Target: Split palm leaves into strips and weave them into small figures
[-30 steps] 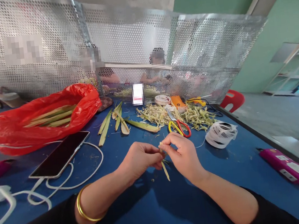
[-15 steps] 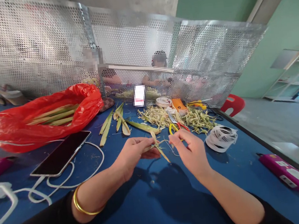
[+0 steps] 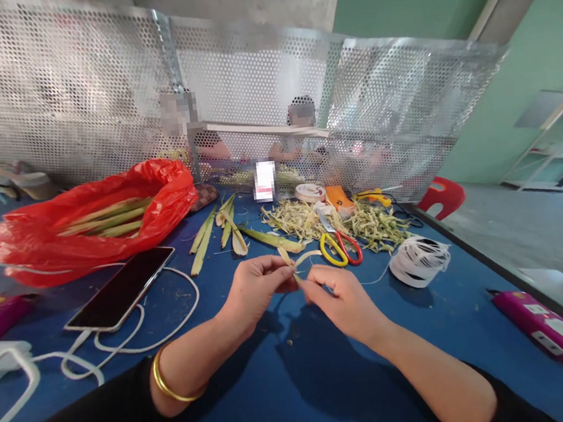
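Pinching pale-green leaf strips (image 3: 285, 256) btwn thumb & fingers of L hand (image 3: 255, 289), just abv blue counter (image 3: 242, 410), approx centre. Pinching low R end of same w/ R hand (image 3: 344, 298), fingers curled in, tips v. close to L; exact contact pt partly hidden. Can see one strip arching R, almost to yellow handle of scissors (image 3: 334, 231), plus thin thread (image 3: 377, 280) btwn R hand area & white roll (image 3: 420, 261). Lying behind: whole leaves (image 3: 204, 238) to L, pile of shredded leaf (image 3: 292, 220) next to scissors. Further L, can see open red plastic bag (image 3: 171, 192) w/ long stalks (image 3: 116, 218) inside, & dark-screen phone (image 3: 121, 291) just in front, plugged into white cable (image 3: 198, 293). Far R, nr edge: magenta packet (image 3: 548, 327).
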`<control>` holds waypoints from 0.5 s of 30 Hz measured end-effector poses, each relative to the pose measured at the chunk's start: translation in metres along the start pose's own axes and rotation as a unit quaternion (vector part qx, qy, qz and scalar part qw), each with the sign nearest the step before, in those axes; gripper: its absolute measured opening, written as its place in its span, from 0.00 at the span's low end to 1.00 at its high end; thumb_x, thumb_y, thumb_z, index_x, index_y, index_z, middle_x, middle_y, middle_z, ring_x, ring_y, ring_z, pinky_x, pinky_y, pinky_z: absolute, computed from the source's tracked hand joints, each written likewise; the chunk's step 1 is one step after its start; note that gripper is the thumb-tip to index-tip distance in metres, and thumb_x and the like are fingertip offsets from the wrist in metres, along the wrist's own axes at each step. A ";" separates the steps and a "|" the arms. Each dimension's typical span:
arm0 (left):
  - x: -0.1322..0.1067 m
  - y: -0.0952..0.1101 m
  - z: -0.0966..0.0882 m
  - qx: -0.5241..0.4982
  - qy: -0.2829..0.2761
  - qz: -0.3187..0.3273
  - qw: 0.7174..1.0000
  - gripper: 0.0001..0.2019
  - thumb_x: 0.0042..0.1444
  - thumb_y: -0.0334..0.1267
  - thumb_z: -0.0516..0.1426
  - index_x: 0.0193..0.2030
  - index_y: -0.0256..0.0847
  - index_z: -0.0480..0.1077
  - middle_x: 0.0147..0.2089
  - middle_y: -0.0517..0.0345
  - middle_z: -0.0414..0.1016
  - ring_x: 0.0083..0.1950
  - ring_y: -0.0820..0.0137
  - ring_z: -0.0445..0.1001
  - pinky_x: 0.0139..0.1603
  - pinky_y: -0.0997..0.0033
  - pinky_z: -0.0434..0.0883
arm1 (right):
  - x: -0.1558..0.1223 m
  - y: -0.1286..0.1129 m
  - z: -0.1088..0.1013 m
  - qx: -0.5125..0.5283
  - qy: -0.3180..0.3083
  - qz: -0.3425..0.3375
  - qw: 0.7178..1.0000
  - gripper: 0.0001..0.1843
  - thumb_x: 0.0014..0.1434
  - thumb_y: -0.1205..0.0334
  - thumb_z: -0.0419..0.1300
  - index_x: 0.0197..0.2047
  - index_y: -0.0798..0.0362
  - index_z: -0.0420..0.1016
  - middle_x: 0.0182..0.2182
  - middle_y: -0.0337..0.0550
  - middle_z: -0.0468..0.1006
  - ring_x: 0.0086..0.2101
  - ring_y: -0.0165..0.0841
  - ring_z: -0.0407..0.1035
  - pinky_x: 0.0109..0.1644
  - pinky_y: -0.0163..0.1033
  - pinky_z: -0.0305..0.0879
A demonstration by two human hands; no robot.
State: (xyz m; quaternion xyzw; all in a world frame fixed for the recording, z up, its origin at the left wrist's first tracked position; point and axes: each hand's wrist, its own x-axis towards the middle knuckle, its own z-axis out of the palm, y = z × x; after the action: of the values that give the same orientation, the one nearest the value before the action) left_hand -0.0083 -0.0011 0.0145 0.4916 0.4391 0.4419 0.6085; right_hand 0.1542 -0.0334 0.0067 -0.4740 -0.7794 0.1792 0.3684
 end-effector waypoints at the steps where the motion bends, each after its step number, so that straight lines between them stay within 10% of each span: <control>1: 0.000 0.002 -0.001 -0.008 -0.006 0.000 1.000 0.09 0.42 0.39 0.64 0.28 0.36 0.74 0.24 0.60 0.75 0.27 0.72 0.74 0.37 0.71 0.72 | 0.001 0.002 0.000 0.000 0.018 0.007 1.000 0.17 0.63 0.63 0.49 0.23 0.53 0.65 0.23 0.36 0.67 0.26 0.28 0.64 0.32 0.34 0.60; 6: -0.007 0.012 -0.002 -0.043 -0.046 -0.029 0.998 0.13 0.43 0.44 0.65 0.27 0.37 0.70 0.23 0.59 0.75 0.25 0.74 0.73 0.32 0.74 0.70 | 0.006 0.011 0.001 -0.016 0.086 -0.039 0.995 0.09 0.56 0.68 0.57 0.42 0.51 0.72 0.40 0.45 0.74 0.41 0.35 0.69 0.44 0.40 0.64; 15: -0.016 0.013 0.002 -0.025 -0.117 -0.060 0.991 0.13 0.44 0.43 0.64 0.33 0.35 0.73 0.23 0.58 0.74 0.24 0.73 0.72 0.31 0.73 0.69 | 0.003 0.005 0.002 -0.086 0.080 -0.127 0.985 0.07 0.61 0.66 0.55 0.33 0.51 0.74 0.32 0.42 0.77 0.36 0.34 0.69 0.45 0.42 0.60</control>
State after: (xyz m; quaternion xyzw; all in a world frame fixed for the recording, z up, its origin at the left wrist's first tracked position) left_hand -0.0116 -0.0149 0.0292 0.4975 0.3826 0.3547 0.6930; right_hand 0.1553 -0.0280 0.0032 -0.4135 -0.8140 0.0249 0.4072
